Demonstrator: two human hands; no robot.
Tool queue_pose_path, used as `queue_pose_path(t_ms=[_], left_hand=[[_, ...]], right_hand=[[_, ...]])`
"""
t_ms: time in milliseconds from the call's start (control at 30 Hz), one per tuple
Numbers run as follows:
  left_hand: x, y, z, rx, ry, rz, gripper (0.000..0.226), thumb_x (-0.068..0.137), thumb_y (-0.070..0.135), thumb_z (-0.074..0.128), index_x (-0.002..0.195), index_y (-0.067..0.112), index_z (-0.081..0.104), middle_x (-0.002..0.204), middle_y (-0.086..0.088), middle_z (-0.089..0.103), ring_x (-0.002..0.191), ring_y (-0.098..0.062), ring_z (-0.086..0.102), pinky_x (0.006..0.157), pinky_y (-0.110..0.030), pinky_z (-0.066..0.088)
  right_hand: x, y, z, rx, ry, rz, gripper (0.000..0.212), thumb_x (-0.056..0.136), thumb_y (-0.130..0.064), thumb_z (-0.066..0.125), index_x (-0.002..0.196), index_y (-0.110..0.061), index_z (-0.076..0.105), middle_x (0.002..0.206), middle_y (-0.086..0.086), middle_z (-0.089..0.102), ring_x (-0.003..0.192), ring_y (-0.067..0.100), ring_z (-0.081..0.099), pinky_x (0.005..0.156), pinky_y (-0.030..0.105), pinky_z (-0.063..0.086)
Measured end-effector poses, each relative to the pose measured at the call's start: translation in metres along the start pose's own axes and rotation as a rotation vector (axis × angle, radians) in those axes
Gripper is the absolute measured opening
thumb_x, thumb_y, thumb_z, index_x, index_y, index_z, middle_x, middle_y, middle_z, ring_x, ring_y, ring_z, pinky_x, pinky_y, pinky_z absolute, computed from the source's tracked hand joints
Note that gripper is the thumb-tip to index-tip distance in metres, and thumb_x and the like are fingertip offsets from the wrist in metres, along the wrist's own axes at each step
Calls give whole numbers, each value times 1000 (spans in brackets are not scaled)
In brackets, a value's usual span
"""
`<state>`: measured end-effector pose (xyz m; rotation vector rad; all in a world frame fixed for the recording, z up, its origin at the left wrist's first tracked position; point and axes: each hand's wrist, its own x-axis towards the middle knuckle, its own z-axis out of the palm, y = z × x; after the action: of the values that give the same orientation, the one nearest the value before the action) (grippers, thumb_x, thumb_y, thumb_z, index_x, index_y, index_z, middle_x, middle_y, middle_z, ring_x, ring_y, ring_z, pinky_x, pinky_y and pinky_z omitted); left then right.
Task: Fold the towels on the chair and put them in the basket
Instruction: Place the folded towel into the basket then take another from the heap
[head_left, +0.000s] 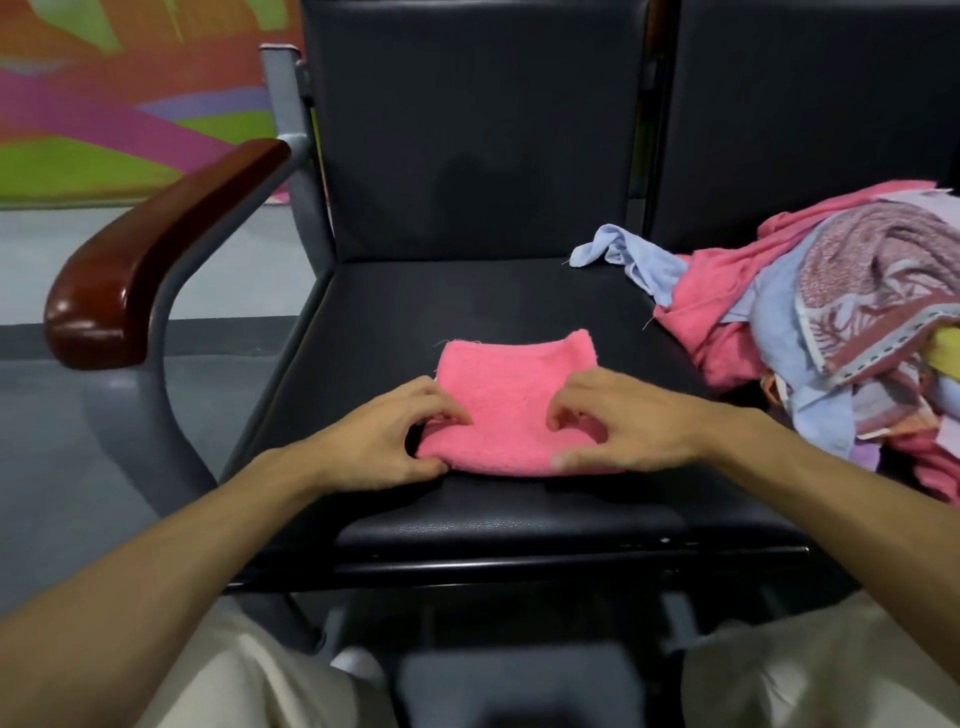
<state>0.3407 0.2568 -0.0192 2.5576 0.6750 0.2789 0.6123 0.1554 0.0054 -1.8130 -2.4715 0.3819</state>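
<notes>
The pink towel lies folded mid-seat on the chair. The left hand and right hand pinch its near corners. The unfolded pile waits at 3 o'clock. Next probably one more fold; no basket visible.

Fuzzy terry on matt black upholstery

We see the pink towel as soft, matt terry cloth with a nubby surface. The seat pad is a black leather-like covering, finely grained, with a dull sheen at its front edge. The armrest looks like dark red-brown wood, lacquered to a high gloss. The grey frame beneath it is smooth and satin. The heap of towels is matt cloth.
</notes>
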Motion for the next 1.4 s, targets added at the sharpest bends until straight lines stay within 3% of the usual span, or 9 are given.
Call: queue_pose_path(t_ms=[100, 233, 433, 567, 700, 900, 1033, 1233, 1400], left_hand=[[3, -2, 3, 64, 3, -20, 46, 75, 42, 61, 120, 33, 58, 116, 19, 45, 111, 3, 46, 97, -10, 33], [14, 5, 6, 79, 84, -42, 22, 82, 28, 52, 101, 19, 59, 98, 10, 51, 93, -1, 48, 85, -19, 37], [19, 21, -2, -45, 218, -171, 15, 86, 25, 48, 88, 15, 60, 79, 0, 61, 77, -16, 54, 74, -32, 43], [18, 30, -2, -115, 228, -250, 9, 87, 15, 51, 85, 18, 59, 79, 23, 64, 75, -4, 56, 74, -27, 45], [15, 36, -5, -193, 283, -338, 12, 90, 13, 51, 83, 16, 60, 83, 4, 64, 79, -16, 56, 75, -32, 45], [30, 35, -1, -209, 313, -546, 16, 91, 28, 56, 105, 20, 57, 98, 1, 63, 90, -17, 59, 73, -26, 40], [52, 33, 7, -135, 317, -684, 32, 93, 37, 56, 112, 12, 51, 113, -10, 61, 97, -25, 57, 82, -33, 45], [62, 30, 3, 180, 39, -924, 80, 92, 69, 24, 141, 8, 42, 144, -16, 42, 130, -34, 43, 105, -43, 36], [67, 39, 0, -288, 1, -920, 92, 70, 72, 33, 143, 16, 40, 144, -12, 43, 127, -29, 44, 105, -40, 37]], right_hand=[[-8, 2, 9, -93, -48, 31, 80, 62, -82, 58, 125, -34, 45, 122, -13, 39, 113, 5, 34, 100, 31, 30], [-6, 8, 9, -1, 53, 49, 68, 68, -62, 74, 123, -28, 52, 121, -9, 47, 113, 8, 40, 102, 33, 34], [-11, 7, -7, -205, 191, 33, 28, 78, -43, 49, 89, -21, 62, 92, -4, 62, 94, 19, 54, 86, 40, 44], [-24, 2, -15, 40, 179, 84, 26, 83, -38, 54, 71, -17, 45, 67, 0, 53, 67, 21, 49, 66, 39, 44], [-27, -5, -19, 277, 267, 128, 10, 87, -33, 63, 83, -25, 59, 76, -5, 64, 66, 8, 60, 66, 26, 45], [-13, -2, -15, 396, 199, 295, 33, 92, -41, 61, 69, -18, 52, 67, 5, 61, 47, 22, 64, 47, 20, 46], [3, 15, -12, 340, 135, 411, 26, 90, -45, 62, 77, -22, 60, 67, -6, 57, 61, 12, 56, 57, 22, 43], [26, 34, -10, 316, 117, 454, 46, 83, -43, 71, 121, -18, 59, 122, 1, 60, 108, 17, 57, 87, 25, 41], [32, 36, -13, 391, 16, 455, 59, 83, -34, 72, 136, -18, 52, 139, 1, 54, 125, 17, 52, 109, 31, 38]])
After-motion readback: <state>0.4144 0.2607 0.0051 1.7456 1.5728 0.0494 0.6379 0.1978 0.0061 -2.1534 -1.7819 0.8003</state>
